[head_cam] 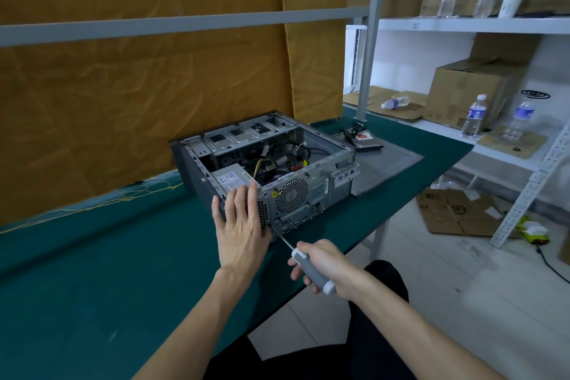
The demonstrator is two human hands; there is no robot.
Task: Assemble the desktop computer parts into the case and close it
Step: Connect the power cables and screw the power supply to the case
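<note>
We have the open computer case (265, 163) lying on its side on the green table (92, 271), its rear panel turned toward us and the power supply (229, 180) sitting in the near corner. Our left hand (240, 225) lies flat on that corner with its fingers straight and spread, pressing the case and the power supply down rather than gripping anything. Our right hand (324, 265) is clenched around the grey handle of the screwdriver (303, 262), and the shaft runs up and left to the rear panel just beside the left hand; the tip itself is partly hidden, so we cannot tell whether it sits in a screw head. We judge that we are fastening the power supply to the back of the case. To do this well we keep the shaft square to the panel and in line with the screw, push gently inward as we turn, and let the left hand stop the case sliding on the mat. We stop at a snug fit rather than forcing the thread. The hard drive (367, 140) and the flat side panel (388, 166) wait on the table beyond the case, so closing up is some way off.
</note>
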